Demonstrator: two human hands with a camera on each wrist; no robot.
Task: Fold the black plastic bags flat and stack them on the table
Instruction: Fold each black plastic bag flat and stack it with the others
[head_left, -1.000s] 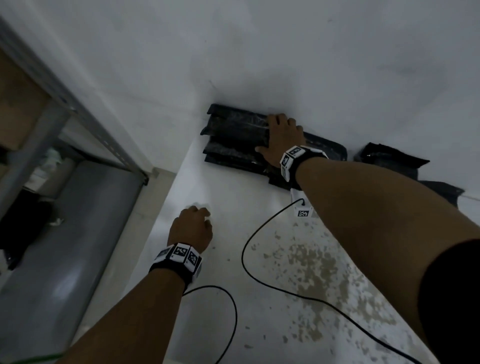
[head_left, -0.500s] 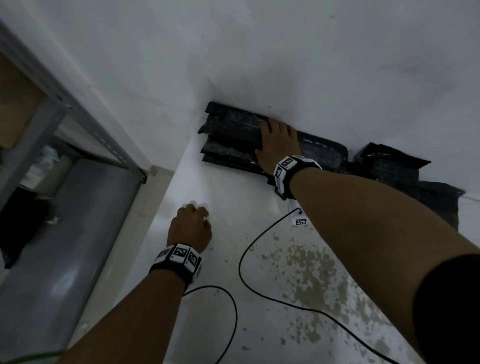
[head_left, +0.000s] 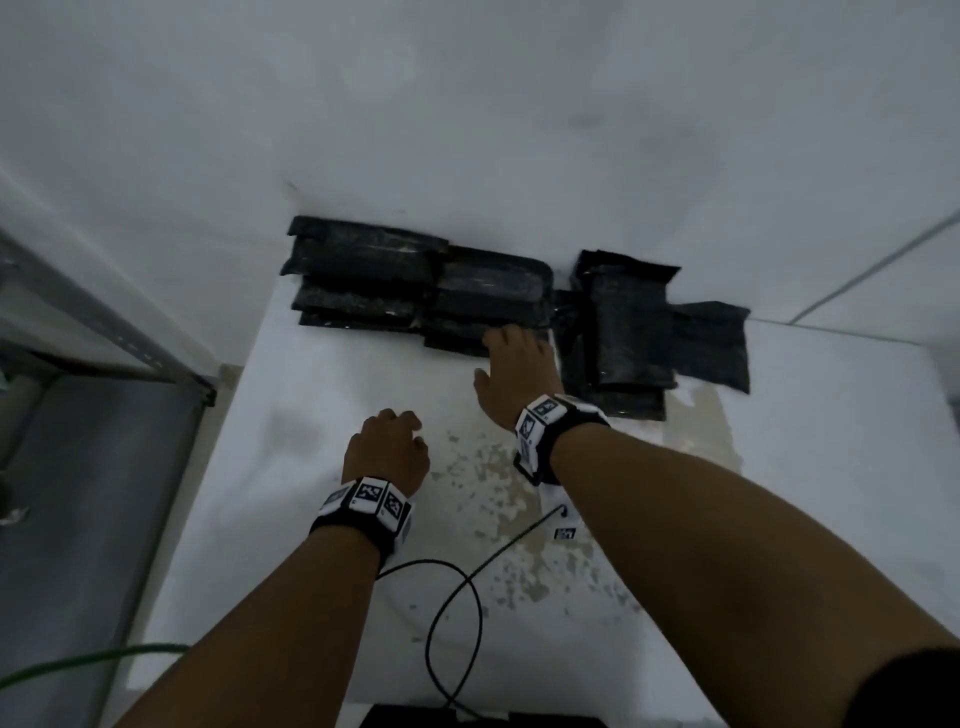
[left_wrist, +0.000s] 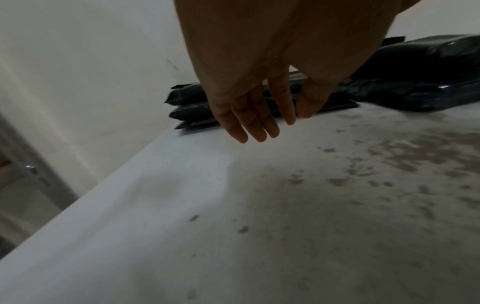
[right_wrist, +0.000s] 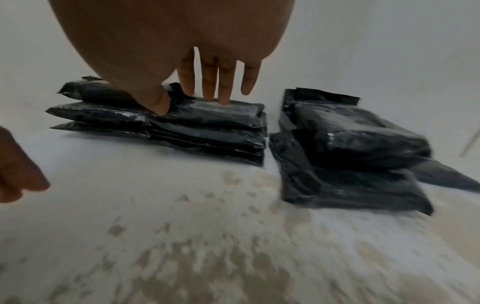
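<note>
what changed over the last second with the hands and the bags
The right hand drew back from on top of the middle stack of bags to its near edge, fingers straight, tips on the top bag. The left hand stayed loosely curled above the table, holding nothing. The stacks look unmoved.

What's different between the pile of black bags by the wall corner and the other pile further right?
The left pile is made of bags lying crosswise, side by side in overlapping layers; the right pile has its top bag pointing away from the person. The right hand has fingertips on the left pile, while nothing touches the right pile. Both are glossy black, folded flat, and sit on the white table by the wall.
</note>
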